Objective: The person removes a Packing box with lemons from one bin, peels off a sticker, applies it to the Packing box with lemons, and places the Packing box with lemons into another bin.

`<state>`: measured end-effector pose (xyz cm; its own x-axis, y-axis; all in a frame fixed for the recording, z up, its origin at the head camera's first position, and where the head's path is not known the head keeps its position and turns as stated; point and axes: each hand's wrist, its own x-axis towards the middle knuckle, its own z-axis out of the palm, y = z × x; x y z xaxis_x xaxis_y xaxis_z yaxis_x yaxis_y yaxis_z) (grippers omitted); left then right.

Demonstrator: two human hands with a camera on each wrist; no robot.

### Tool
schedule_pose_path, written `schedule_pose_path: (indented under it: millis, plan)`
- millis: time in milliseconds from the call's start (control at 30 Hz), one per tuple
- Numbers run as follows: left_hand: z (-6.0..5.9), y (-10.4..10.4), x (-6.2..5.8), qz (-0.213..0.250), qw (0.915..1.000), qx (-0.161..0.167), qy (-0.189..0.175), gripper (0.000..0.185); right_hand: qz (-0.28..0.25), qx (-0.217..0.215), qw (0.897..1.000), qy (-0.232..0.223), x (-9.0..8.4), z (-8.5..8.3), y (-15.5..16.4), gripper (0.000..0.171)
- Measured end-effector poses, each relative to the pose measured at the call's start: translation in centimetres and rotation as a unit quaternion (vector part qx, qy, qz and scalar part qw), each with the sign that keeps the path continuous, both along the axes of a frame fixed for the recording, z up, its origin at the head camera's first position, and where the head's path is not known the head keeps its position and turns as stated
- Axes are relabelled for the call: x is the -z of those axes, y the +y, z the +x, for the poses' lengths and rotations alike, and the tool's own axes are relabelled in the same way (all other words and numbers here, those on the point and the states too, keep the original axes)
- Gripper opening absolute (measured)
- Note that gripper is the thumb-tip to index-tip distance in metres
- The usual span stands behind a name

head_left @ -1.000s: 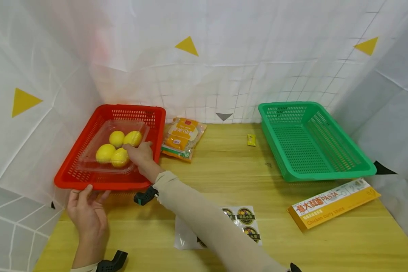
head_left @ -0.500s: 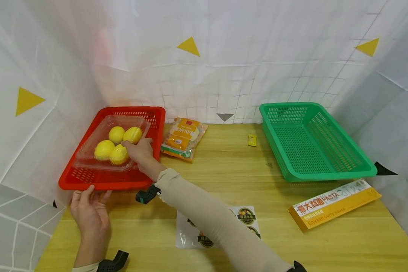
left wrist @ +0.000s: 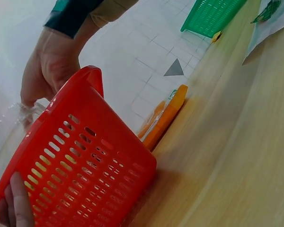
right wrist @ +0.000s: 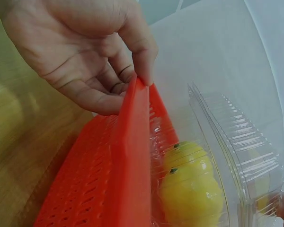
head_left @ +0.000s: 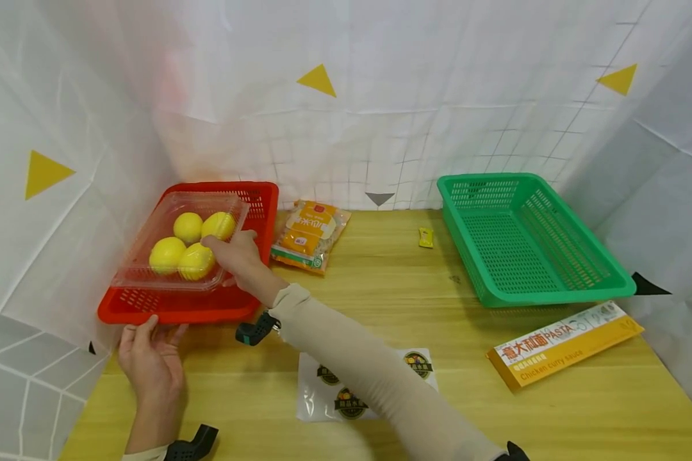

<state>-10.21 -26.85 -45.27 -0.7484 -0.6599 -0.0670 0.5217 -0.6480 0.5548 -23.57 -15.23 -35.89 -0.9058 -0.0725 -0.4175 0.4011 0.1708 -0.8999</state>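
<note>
My left hand (head_left: 152, 366) pinches the front rim of a red plastic basket (head_left: 190, 315) between thumb and fingers. In the right wrist view, the left thumb presses on top of the rim with the fingers curled beneath. Over the basket, my right hand (head_left: 243, 261) grips the right edge of a clear plastic clamshell box (head_left: 135, 272). Several yellow lemons (head_left: 196, 261) lie inside it. The box tilts, and its left front corner rises above the basket's rim. My right hand's lower fingers are mostly hidden in the head view.
An orange food bag (head_left: 310, 237) lies right of the red basket. A small yellow packet (head_left: 426, 237) lies near a green basket (head_left: 553, 299). A pasta box (head_left: 565, 349) lies before the green basket. A sticker sheet (head_left: 314, 403) lies partly under my right forearm.
My right hand has raised the clamshell box with the lemons and shifted it slightly left. My left hand stays on the basket's rim, and the basket has hardly moved.
</note>
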Motion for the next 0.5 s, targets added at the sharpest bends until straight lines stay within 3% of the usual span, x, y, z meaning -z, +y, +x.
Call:
schedule_pose_path:
  millis: [333,500]
  plan:
    - [0.0,0.0,0.1,0.014,0.9997,0.002,0.018,0.019,-0.031,-0.021,0.999,0.026,-1.0,0.5,1.0,0.104]
    - [0.1,-0.1,0.2,0.006,0.9999,0.003,0.012,0.029,-0.046,-0.021,0.998,0.028,-1.6,0.8,1.3,0.097]
